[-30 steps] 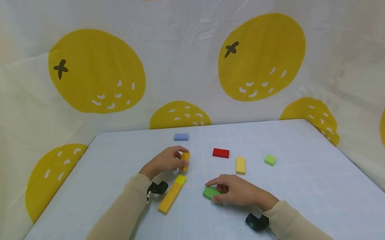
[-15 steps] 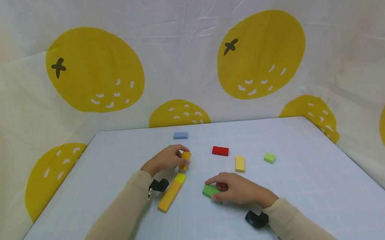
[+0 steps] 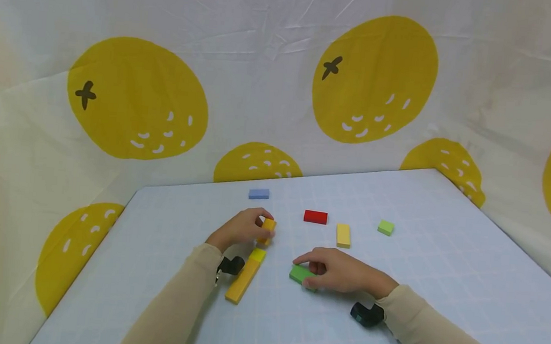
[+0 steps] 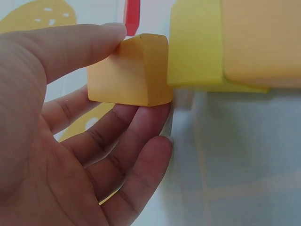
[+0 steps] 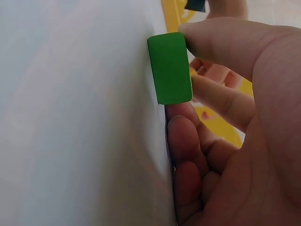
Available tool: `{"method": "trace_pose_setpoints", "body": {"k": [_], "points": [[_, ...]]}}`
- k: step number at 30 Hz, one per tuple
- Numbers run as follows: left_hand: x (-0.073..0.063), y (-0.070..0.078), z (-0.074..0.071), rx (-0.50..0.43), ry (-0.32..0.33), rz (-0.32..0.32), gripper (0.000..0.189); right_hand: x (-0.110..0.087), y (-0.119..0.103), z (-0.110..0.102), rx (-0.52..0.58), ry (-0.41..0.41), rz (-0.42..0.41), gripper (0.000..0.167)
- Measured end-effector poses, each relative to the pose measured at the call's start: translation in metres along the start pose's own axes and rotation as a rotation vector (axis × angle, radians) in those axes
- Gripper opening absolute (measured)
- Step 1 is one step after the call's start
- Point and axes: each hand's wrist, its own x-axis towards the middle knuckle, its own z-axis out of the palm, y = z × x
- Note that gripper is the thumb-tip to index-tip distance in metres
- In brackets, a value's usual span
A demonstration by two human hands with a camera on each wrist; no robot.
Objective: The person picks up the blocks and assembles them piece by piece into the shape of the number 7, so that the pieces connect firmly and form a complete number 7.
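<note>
My left hand (image 3: pixel 242 227) pinches an orange block (image 3: pixel 267 226) between thumb and fingers. It is just beyond the far end of a row made of a small yellow block (image 3: pixel 257 255) and a long orange piece (image 3: pixel 242 283). In the left wrist view, the held block's end face lies close beside the yellow block (image 4: pixel 195 47); whether they touch I cannot tell. My right hand (image 3: pixel 345 272) grips a green block (image 3: pixel 300 274) low on the table, thumb on one side and fingers on the other. The right wrist view shows the green block's end (image 5: pixel 170 68).
Farther back on the table (image 3: pixel 185 327) lie a blue block (image 3: pixel 258 194), a red block (image 3: pixel 315 217), a pale yellow block (image 3: pixel 343 235) and a small light-green block (image 3: pixel 385 227). A fruit-print curtain (image 3: pixel 262 95) hangs behind the table's far edge.
My left hand has shifted slightly to the right with the orange block, which now slants more in line with the row. My right hand and the green block stay put.
</note>
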Motion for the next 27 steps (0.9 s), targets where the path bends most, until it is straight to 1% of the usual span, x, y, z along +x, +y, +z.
{"method": "trace_pose_setpoints", "body": {"k": [10, 14, 17, 22, 27], "points": [[-0.0011, 0.0054, 0.0033, 0.032, 0.008, -0.03, 0.037, -0.0004, 0.0045, -0.0004, -0.001, 0.003, -0.024, 0.042], [-0.0023, 0.0048, 0.0033, 0.033, 0.021, -0.04, 0.037, 0.0002, 0.0038, -0.0009, 0.0, 0.002, -0.03, 0.043], [-0.0021, 0.0032, 0.0036, 0.036, 0.027, -0.032, 0.037, 0.0007, 0.0029, -0.0014, -0.003, 0.004, -0.035, 0.043], [-0.0026, 0.0016, 0.0046, 0.039, 0.024, -0.024, 0.038, 0.0006, 0.0019, -0.0016, 0.002, 0.003, -0.023, 0.043], [-0.0023, 0.0016, 0.006, 0.046, 0.013, -0.031, 0.036, -0.0009, 0.0002, -0.0006, 0.001, 0.003, -0.004, 0.042]]}}
